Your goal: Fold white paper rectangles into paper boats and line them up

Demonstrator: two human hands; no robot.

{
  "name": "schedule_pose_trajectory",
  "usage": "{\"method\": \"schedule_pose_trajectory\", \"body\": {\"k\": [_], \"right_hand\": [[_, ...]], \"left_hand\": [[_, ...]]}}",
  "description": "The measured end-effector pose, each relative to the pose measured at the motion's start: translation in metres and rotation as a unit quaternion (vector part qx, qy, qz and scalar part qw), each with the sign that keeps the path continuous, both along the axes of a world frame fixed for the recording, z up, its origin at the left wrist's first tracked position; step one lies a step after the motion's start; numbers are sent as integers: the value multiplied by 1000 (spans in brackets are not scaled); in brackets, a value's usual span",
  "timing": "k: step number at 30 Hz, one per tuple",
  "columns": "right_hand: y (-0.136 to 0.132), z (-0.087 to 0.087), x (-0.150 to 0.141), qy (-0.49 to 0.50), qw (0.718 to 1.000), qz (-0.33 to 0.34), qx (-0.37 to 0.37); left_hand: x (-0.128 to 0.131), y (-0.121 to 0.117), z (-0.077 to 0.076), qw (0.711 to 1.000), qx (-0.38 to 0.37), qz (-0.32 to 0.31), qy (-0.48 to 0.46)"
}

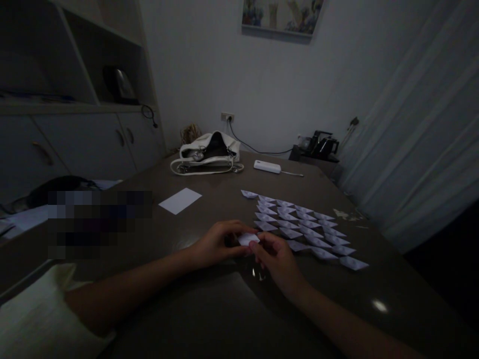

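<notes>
Between my two hands is a small folded piece of white paper [247, 239], held just above the dark table. My left hand [220, 242] pinches its left side, with fingers along the top and the thumb below. On the right side, my right hand [277, 257] grips it between thumb and fingers. Several folded paper boats [309, 232] stand in rows to the right, close beyond my right hand. A flat sheet of white paper [180, 201] lies on the table farther left.
At the back of the table [209, 309] sits a white handbag [209, 154] with its strap. A white power bank [267, 166] with a short cable lies right of it. Black kettles [325, 145] stand in the far right corner. A curtain [419, 119] hangs along the right.
</notes>
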State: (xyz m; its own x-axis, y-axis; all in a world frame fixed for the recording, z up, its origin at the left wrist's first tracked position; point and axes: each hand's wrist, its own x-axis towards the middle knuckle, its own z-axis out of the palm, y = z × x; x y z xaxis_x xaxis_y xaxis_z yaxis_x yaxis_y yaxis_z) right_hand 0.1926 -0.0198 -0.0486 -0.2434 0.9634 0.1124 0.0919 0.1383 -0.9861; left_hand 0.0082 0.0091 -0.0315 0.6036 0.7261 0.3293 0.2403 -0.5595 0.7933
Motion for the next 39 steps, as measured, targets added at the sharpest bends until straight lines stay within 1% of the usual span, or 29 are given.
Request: {"method": "schedule_pose_trajectory", "body": {"k": [7,12,20,24,28,33,39], "right_hand": [[0,2,-1,-6,1000,0,11],[0,3,0,-18,1000,4,11],[-1,0,0,3,1000,5,6],[-1,-1,-1,23,1000,0,6],[-2,1,-2,44,999,-9,10],[-3,3,-2,25,999,2,24],[-2,2,-2,23,999,-12,28]], "left_hand": [[0,1,-1,999,-33,34,14],[0,1,-4,998,-54,31,3],[1,0,0,998,-48,47,10],[1,1,-1,998,-39,37,16],[0,1,-2,998,-46,32,18],[1,0,1,998,-45,26,26],[1,-1,3,999,-34,13,35]]}}
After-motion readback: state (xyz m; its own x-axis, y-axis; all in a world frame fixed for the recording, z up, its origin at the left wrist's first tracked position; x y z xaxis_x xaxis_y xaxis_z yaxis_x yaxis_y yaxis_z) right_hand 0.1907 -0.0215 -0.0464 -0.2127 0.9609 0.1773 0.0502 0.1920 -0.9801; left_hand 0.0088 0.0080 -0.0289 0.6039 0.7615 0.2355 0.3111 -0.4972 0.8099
